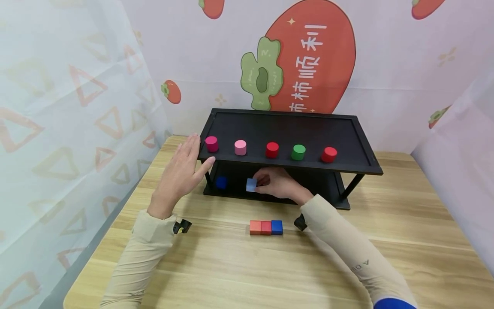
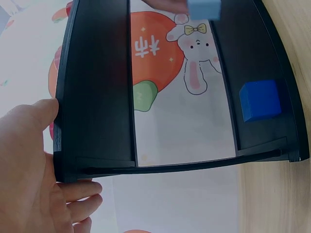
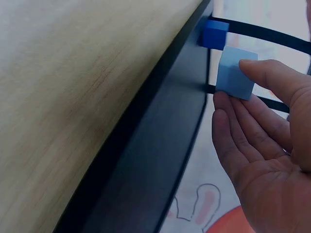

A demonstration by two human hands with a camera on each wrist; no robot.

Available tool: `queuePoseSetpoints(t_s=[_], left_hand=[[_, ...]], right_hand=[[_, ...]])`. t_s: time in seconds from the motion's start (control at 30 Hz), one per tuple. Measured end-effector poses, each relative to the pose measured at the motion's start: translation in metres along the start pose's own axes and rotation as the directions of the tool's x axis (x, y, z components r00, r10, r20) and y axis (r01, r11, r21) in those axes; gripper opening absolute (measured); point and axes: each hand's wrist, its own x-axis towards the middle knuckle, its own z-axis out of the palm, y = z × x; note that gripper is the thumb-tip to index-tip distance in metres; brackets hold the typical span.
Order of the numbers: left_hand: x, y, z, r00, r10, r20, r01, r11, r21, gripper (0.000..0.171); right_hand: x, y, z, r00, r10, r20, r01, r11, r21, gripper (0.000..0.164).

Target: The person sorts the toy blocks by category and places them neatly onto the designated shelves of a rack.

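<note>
In the head view, a black two-tier shelf [image 1: 285, 128] is the landmark. The right hand [image 1: 278, 183] reaches beneath its top board, pinching a light blue cube [image 1: 251, 185] near the front of its lower board; a dark blue cube [image 1: 221, 182] sits closer to the shelf's left end. The left hand [image 1: 180, 171] lies against that same end, fingers extended and thumb apart — probably steadying it. In front of the shelf, an orange cube [image 1: 255, 227], a red cube [image 1: 266, 228] and a blue cube [image 1: 276, 227] form a row.

In the left wrist view, the left thumb touches the edge of the shelf's top board, and the dark blue cube rests on the lower one.

In the right wrist view, thumb and fingertips press the light blue cube from opposite sides; whether it touches the shelf, I cannot tell. The step in hand looks like placing it on the lower board — the next move calls for setting it down level, then parting the fingers without nudging the dark blue cube.
</note>
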Motion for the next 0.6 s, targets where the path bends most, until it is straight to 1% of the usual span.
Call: queuePoseSetpoints(t_s=[0.1,0.3,0.47,0.6], left_hand=[[0.000,0.000,0.000,1.000,-0.001,0.001,0.001,1.000,0.003,0.091],[0.000,0.001,0.000,1.000,-0.005,0.009,0.005,1.000,0.002,0.090],[0.000,0.001,0.000,1.000,-0.006,0.011,0.006,1.000,0.002,0.090],[0.000,0.000,0.000,1.000,-0.004,0.010,0.004,1.000,0.004,0.090]], right_hand=[[0.010,0.001,0.006,1.000,0.018,0.003,-0.019,1.000,0.019,0.031],[0.024,0.004,0.018,1.000,0.003,0.007,-0.003,0.999,0.045,0.030],[0.031,0.005,0.024,1.000,-0.011,0.009,0.010,0.998,0.063,0.029],[0.035,0.003,0.026,1.000,-0.019,0.015,0.018,0.998,0.056,0.030]])
